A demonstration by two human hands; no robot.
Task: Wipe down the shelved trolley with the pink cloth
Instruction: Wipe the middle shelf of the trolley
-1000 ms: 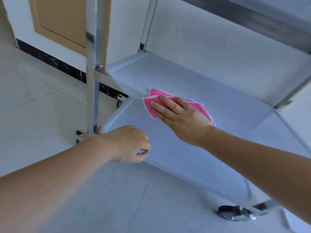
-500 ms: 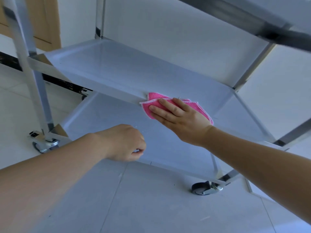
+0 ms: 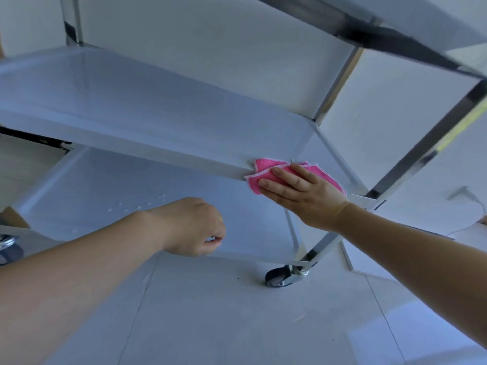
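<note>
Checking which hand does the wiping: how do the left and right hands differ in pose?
The right hand lies flat, fingers spread, pressing the pink cloth on the middle shelf. The left hand is curled loosely, touching no cloth, over the bottom shelf's front edge. Both are bare.

A pale grey metal trolley with shallow tray-like shelves and shiny square steel posts (image 3: pixel 340 83) stands upright on the tiled floor. Its middle shelf (image 3: pixel 147 111) and bottom shelf (image 3: pixel 126 185) both lie level, each with a low raised lip; the top shelf (image 3: pixel 427 17) shows only as an underside and dark edge. A few small droplets sit on the bottom shelf towards its near-left part. A black swivel castor (image 3: pixel 278 277) carries the trolley's near-right corner. The bright pink, folded terry cloth with a pale stitched hem (image 3: pixel 266 171) lies flat on the middle shelf's near-right corner, draping slightly over the front lip.
</note>
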